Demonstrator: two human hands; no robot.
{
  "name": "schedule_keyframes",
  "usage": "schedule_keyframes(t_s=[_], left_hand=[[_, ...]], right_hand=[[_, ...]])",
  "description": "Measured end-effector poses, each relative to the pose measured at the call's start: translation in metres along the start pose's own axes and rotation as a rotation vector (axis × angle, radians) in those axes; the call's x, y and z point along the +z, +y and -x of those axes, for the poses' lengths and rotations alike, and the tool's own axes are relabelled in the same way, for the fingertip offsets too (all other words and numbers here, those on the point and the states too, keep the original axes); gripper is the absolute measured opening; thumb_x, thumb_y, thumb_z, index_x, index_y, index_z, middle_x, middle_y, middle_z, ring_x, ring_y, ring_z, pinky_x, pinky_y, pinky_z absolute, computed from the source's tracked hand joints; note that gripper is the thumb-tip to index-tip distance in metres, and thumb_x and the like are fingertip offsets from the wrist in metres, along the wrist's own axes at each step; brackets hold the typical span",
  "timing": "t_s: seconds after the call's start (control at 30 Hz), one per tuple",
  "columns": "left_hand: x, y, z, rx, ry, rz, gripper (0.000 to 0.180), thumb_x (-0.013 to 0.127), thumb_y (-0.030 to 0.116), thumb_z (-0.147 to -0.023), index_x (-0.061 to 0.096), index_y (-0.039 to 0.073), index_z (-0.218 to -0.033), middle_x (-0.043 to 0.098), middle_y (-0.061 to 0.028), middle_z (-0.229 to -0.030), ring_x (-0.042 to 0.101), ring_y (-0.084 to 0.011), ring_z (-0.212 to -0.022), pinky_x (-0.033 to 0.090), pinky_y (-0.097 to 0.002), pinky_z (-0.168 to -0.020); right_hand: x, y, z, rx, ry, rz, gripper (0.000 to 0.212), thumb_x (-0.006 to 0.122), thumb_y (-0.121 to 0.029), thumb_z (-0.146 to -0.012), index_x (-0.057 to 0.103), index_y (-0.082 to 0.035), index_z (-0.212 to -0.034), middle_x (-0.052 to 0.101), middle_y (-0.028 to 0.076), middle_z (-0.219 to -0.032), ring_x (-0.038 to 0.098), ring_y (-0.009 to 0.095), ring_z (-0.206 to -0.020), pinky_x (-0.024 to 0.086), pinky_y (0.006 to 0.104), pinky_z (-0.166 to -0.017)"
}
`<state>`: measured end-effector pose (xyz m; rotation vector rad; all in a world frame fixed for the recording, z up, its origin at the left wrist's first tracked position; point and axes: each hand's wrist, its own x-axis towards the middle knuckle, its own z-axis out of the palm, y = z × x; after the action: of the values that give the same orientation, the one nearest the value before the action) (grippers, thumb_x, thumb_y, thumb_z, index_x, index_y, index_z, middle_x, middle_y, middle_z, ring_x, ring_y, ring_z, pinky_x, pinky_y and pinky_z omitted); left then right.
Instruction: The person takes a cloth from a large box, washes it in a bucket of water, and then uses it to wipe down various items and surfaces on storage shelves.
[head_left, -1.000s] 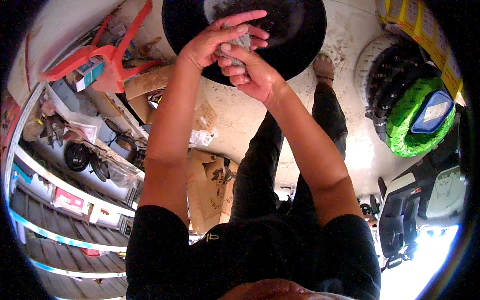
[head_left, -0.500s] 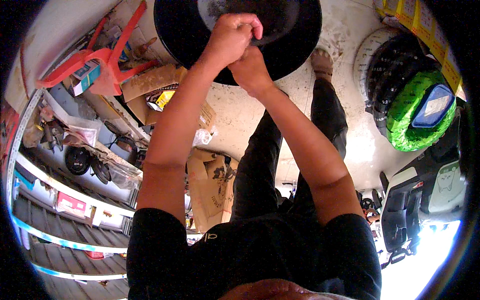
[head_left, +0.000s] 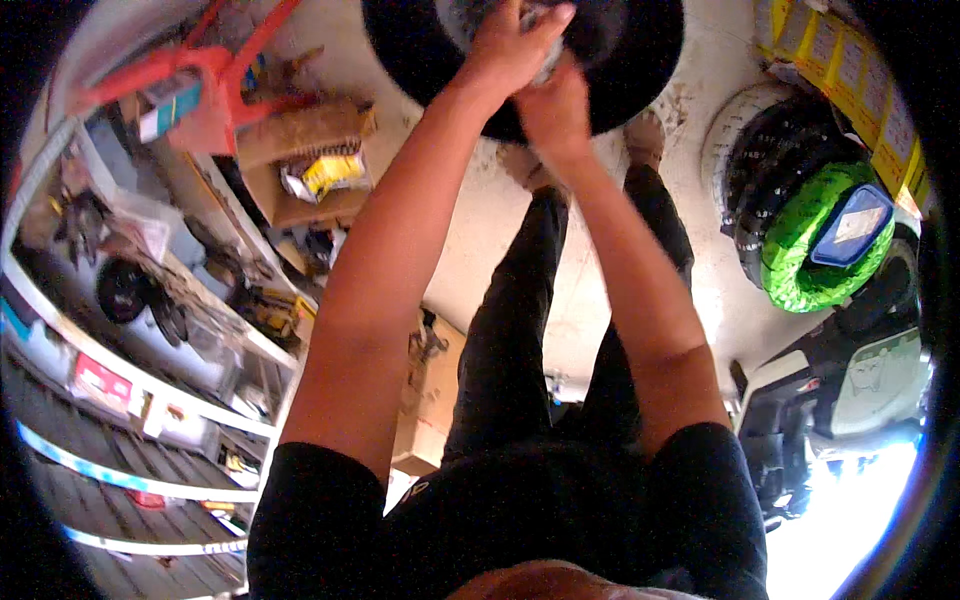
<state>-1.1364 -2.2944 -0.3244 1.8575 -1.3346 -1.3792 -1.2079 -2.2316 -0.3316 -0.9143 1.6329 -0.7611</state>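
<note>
Shifted hands (head_left: 510,52), blurred grey lump (head_left: 547,67)

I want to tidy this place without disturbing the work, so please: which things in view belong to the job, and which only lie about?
Seemingly in the job:
left hand
right hand
grey clump between them
black basin beneath

Apparently just lying about:
red stool
open cardboard box
yellow packet inside it
green-wrapped tyre
blue tray
</note>
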Motion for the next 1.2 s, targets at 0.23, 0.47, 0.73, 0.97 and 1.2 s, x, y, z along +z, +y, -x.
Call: schedule_keyframes(t_s=[0.23, 0.47, 0.73, 0.97, 1.2], left_hand=[[-0.062, 0.024, 0.098, -0.092, -0.307, 0.185, 0.046, 0.066, 0.035, -0.082, 0.054, 0.007, -0.116, 0.064, -0.0055, -0.094, 0.058, -0.0149, -0.086, 0.047, -0.0283, -0.076], [-0.079, 0.052, 0.211, -0.288, -0.088, 0.692, 0.044, 0.059, 0.008, -0.08, 0.049, 0.008, -0.123, 0.058, -0.0071, -0.105, 0.055, -0.0134, -0.089, 0.047, -0.0262, -0.072], [-0.125, 0.097, 0.345, -0.361, 0.234, 0.883, 0.051, 0.054, 0.006, -0.077, 0.043, 0.009, -0.126, 0.052, -0.0055, -0.094, 0.05, -0.0102, -0.072, 0.042, -0.0244, -0.057], [-0.158, 0.088, 0.471, -0.258, 0.69, 0.812, 0.043, 0.055, 0.0, -0.078, 0.051, 0.009, -0.12, 0.058, -0.0057, -0.098, 0.054, -0.0137, -0.086, 0.045, -0.0256, -0.071], [-0.16, 0.149, 0.611, -0.336, 0.878, 1.252, 0.033, 0.055, 0.008, -0.081, 0.058, 0.01, -0.115, 0.055, -0.0016, -0.097, 0.051, -0.0126, -0.089, 0.046, -0.0282, -0.077]], right_hand=[[-0.066, -0.071, 0.071, 0.342, -0.451, -0.37, 0.038, 0.065, -0.012, -0.082, 0.046, -0.008, -0.114, 0.053, -0.002, -0.084, 0.042, 0.005, -0.06, 0.032, 0.0196, -0.049], [-0.093, -0.117, 0.144, 0.499, -0.474, -0.23, 0.036, 0.05, -0.031, -0.093, 0.047, -0.005, -0.118, 0.055, 0.002, -0.089, 0.052, 0.011, -0.07, 0.044, 0.0259, -0.05], [-0.085, -0.187, 0.247, 0.316, -0.428, 0.172, 0.062, 0.044, -0.04, -0.094, 0.025, -0.004, -0.141, 0.043, 0.015, -0.128, 0.052, 0.023, -0.103, 0.053, 0.0301, -0.06], [-0.029, -0.253, 0.333, -0.146, -0.679, 0.485, 0.054, 0.045, -0.038, -0.095, 0.036, 0.004, -0.129, 0.048, 0.016, -0.121, 0.047, 0.022, -0.109, 0.035, 0.0334, -0.095], [-0.017, -0.313, 0.443, -0.182, -1.016, 0.283, 0.046, 0.054, -0.03, -0.092, 0.041, 0.003, -0.121, 0.052, 0.006, -0.098, 0.046, 0.013, -0.09, 0.038, 0.0275, -0.082]])
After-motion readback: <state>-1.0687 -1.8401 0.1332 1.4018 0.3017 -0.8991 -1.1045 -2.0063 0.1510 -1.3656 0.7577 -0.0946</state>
